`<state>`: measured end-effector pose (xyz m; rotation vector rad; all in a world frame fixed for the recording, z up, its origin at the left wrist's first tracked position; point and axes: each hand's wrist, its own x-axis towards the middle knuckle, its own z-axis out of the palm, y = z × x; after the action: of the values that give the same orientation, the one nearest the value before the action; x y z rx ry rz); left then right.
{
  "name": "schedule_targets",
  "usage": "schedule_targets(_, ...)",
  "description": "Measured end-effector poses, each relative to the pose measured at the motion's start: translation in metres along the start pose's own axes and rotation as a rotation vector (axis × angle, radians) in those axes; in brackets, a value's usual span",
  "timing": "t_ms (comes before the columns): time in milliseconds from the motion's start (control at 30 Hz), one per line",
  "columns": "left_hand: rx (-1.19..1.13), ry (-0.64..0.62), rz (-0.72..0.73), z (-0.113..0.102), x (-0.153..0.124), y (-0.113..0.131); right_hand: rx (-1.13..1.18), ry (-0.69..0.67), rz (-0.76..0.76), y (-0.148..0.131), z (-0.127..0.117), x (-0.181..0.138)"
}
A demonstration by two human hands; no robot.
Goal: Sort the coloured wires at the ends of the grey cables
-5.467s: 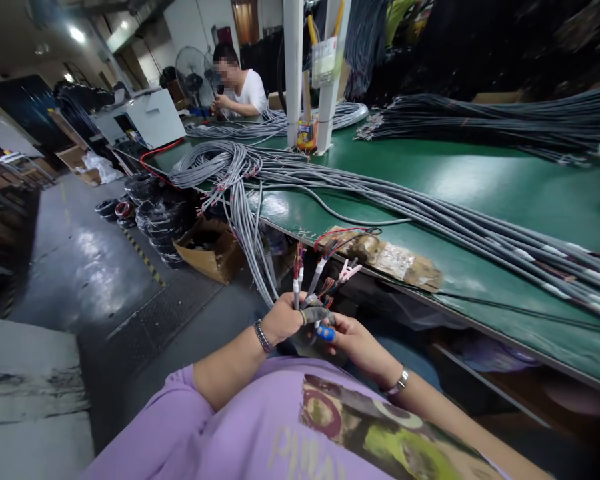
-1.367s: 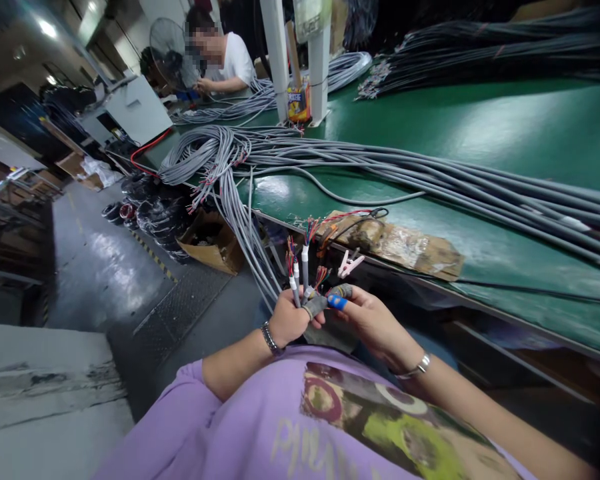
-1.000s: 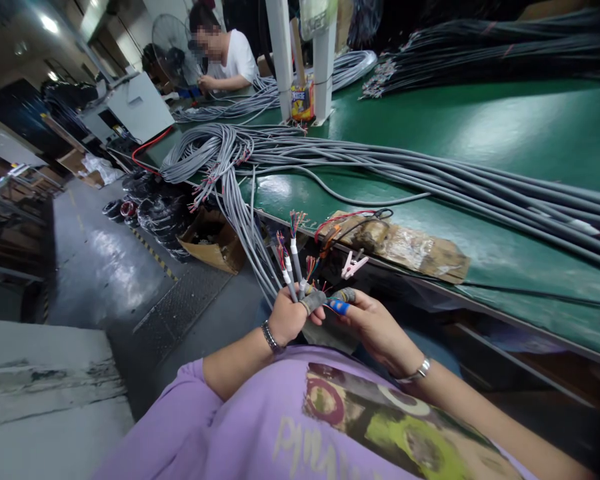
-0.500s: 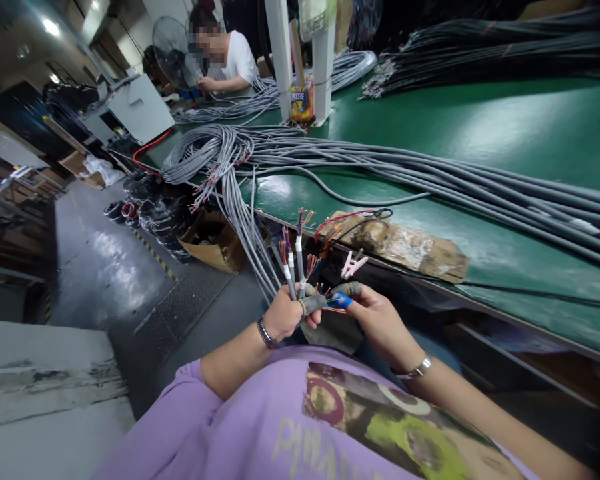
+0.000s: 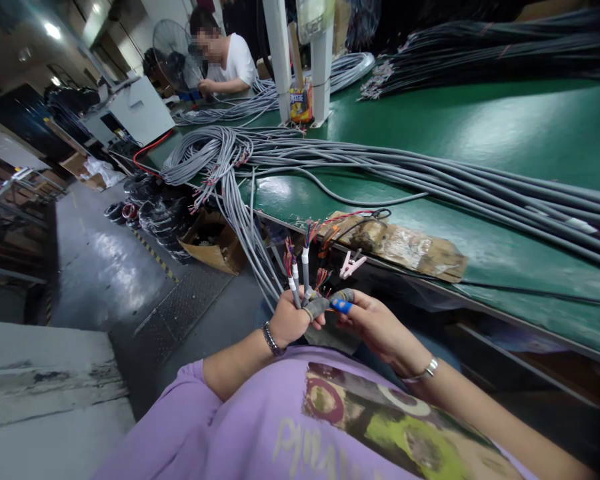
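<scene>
My left hand point(image 5: 287, 321) is closed round a few grey cable ends point(image 5: 300, 270) that stick up, their stripped coloured wires fanned out at the top. A grey finger cot covers its thumb. My right hand point(image 5: 373, 321), with a blue and a grey finger cot, pinches thin coloured wires at the cable ends beside the left thumb. Both hands sit in my lap just below the edge of the green table point(image 5: 480, 140).
Long bundles of grey cable point(image 5: 380, 177) lie across the table and hang over its edge. A taped cardboard pad point(image 5: 410, 250) with red wires and a pink clip point(image 5: 350, 265) sits on the edge. Another person point(image 5: 225, 57) works at the far end. Boxes and cable coils point(image 5: 160, 213) stand on the floor.
My right fingers have moved back against the left thumb after pulling a wire slightly to the right. The cable ends tilted a little. The view shifted slightly.
</scene>
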<state>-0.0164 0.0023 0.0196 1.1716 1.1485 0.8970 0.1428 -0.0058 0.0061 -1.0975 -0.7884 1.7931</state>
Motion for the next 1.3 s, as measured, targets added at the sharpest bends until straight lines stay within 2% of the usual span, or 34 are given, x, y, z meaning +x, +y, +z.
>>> schedule_targets(133, 0.033, 0.025, -0.012, 0.002, -0.002, 0.003, -0.043, 0.030, -0.063, 0.004, 0.001, 0.001)
schedule_targets(333, 0.020, 0.093, 0.034, 0.002, 0.002, -0.004, -0.023, 0.002, -0.042, 0.005, 0.005, 0.001)
schedule_targets(500, -0.025, 0.082, 0.035, -0.001, 0.004, -0.007, -0.012, -0.008, -0.045, 0.006, 0.005, 0.000)
schedule_targets(633, -0.044, -0.045, -0.014, -0.007, 0.007, 0.001, 0.030, -0.035, -0.011, 0.008, -0.006, 0.005)
schedule_targets(733, -0.047, -0.187, -0.073, -0.012, 0.012, 0.009, 0.159, 0.018, 0.008, 0.006, -0.018, 0.015)
schedule_targets(833, -0.077, -0.278, -0.092, -0.013, 0.022, 0.015, 0.184, 0.030, 0.007, -0.002, -0.026, 0.027)
schedule_targets(1067, -0.134, -0.307, -0.082, -0.001, 0.046, 0.015, 0.123, -0.029, -0.099, -0.022, -0.023, 0.046)
schedule_targets(1300, -0.161, -0.356, -0.078, 0.004, 0.054, 0.007, 0.284, 0.030, -0.123, -0.022, -0.013, 0.043)
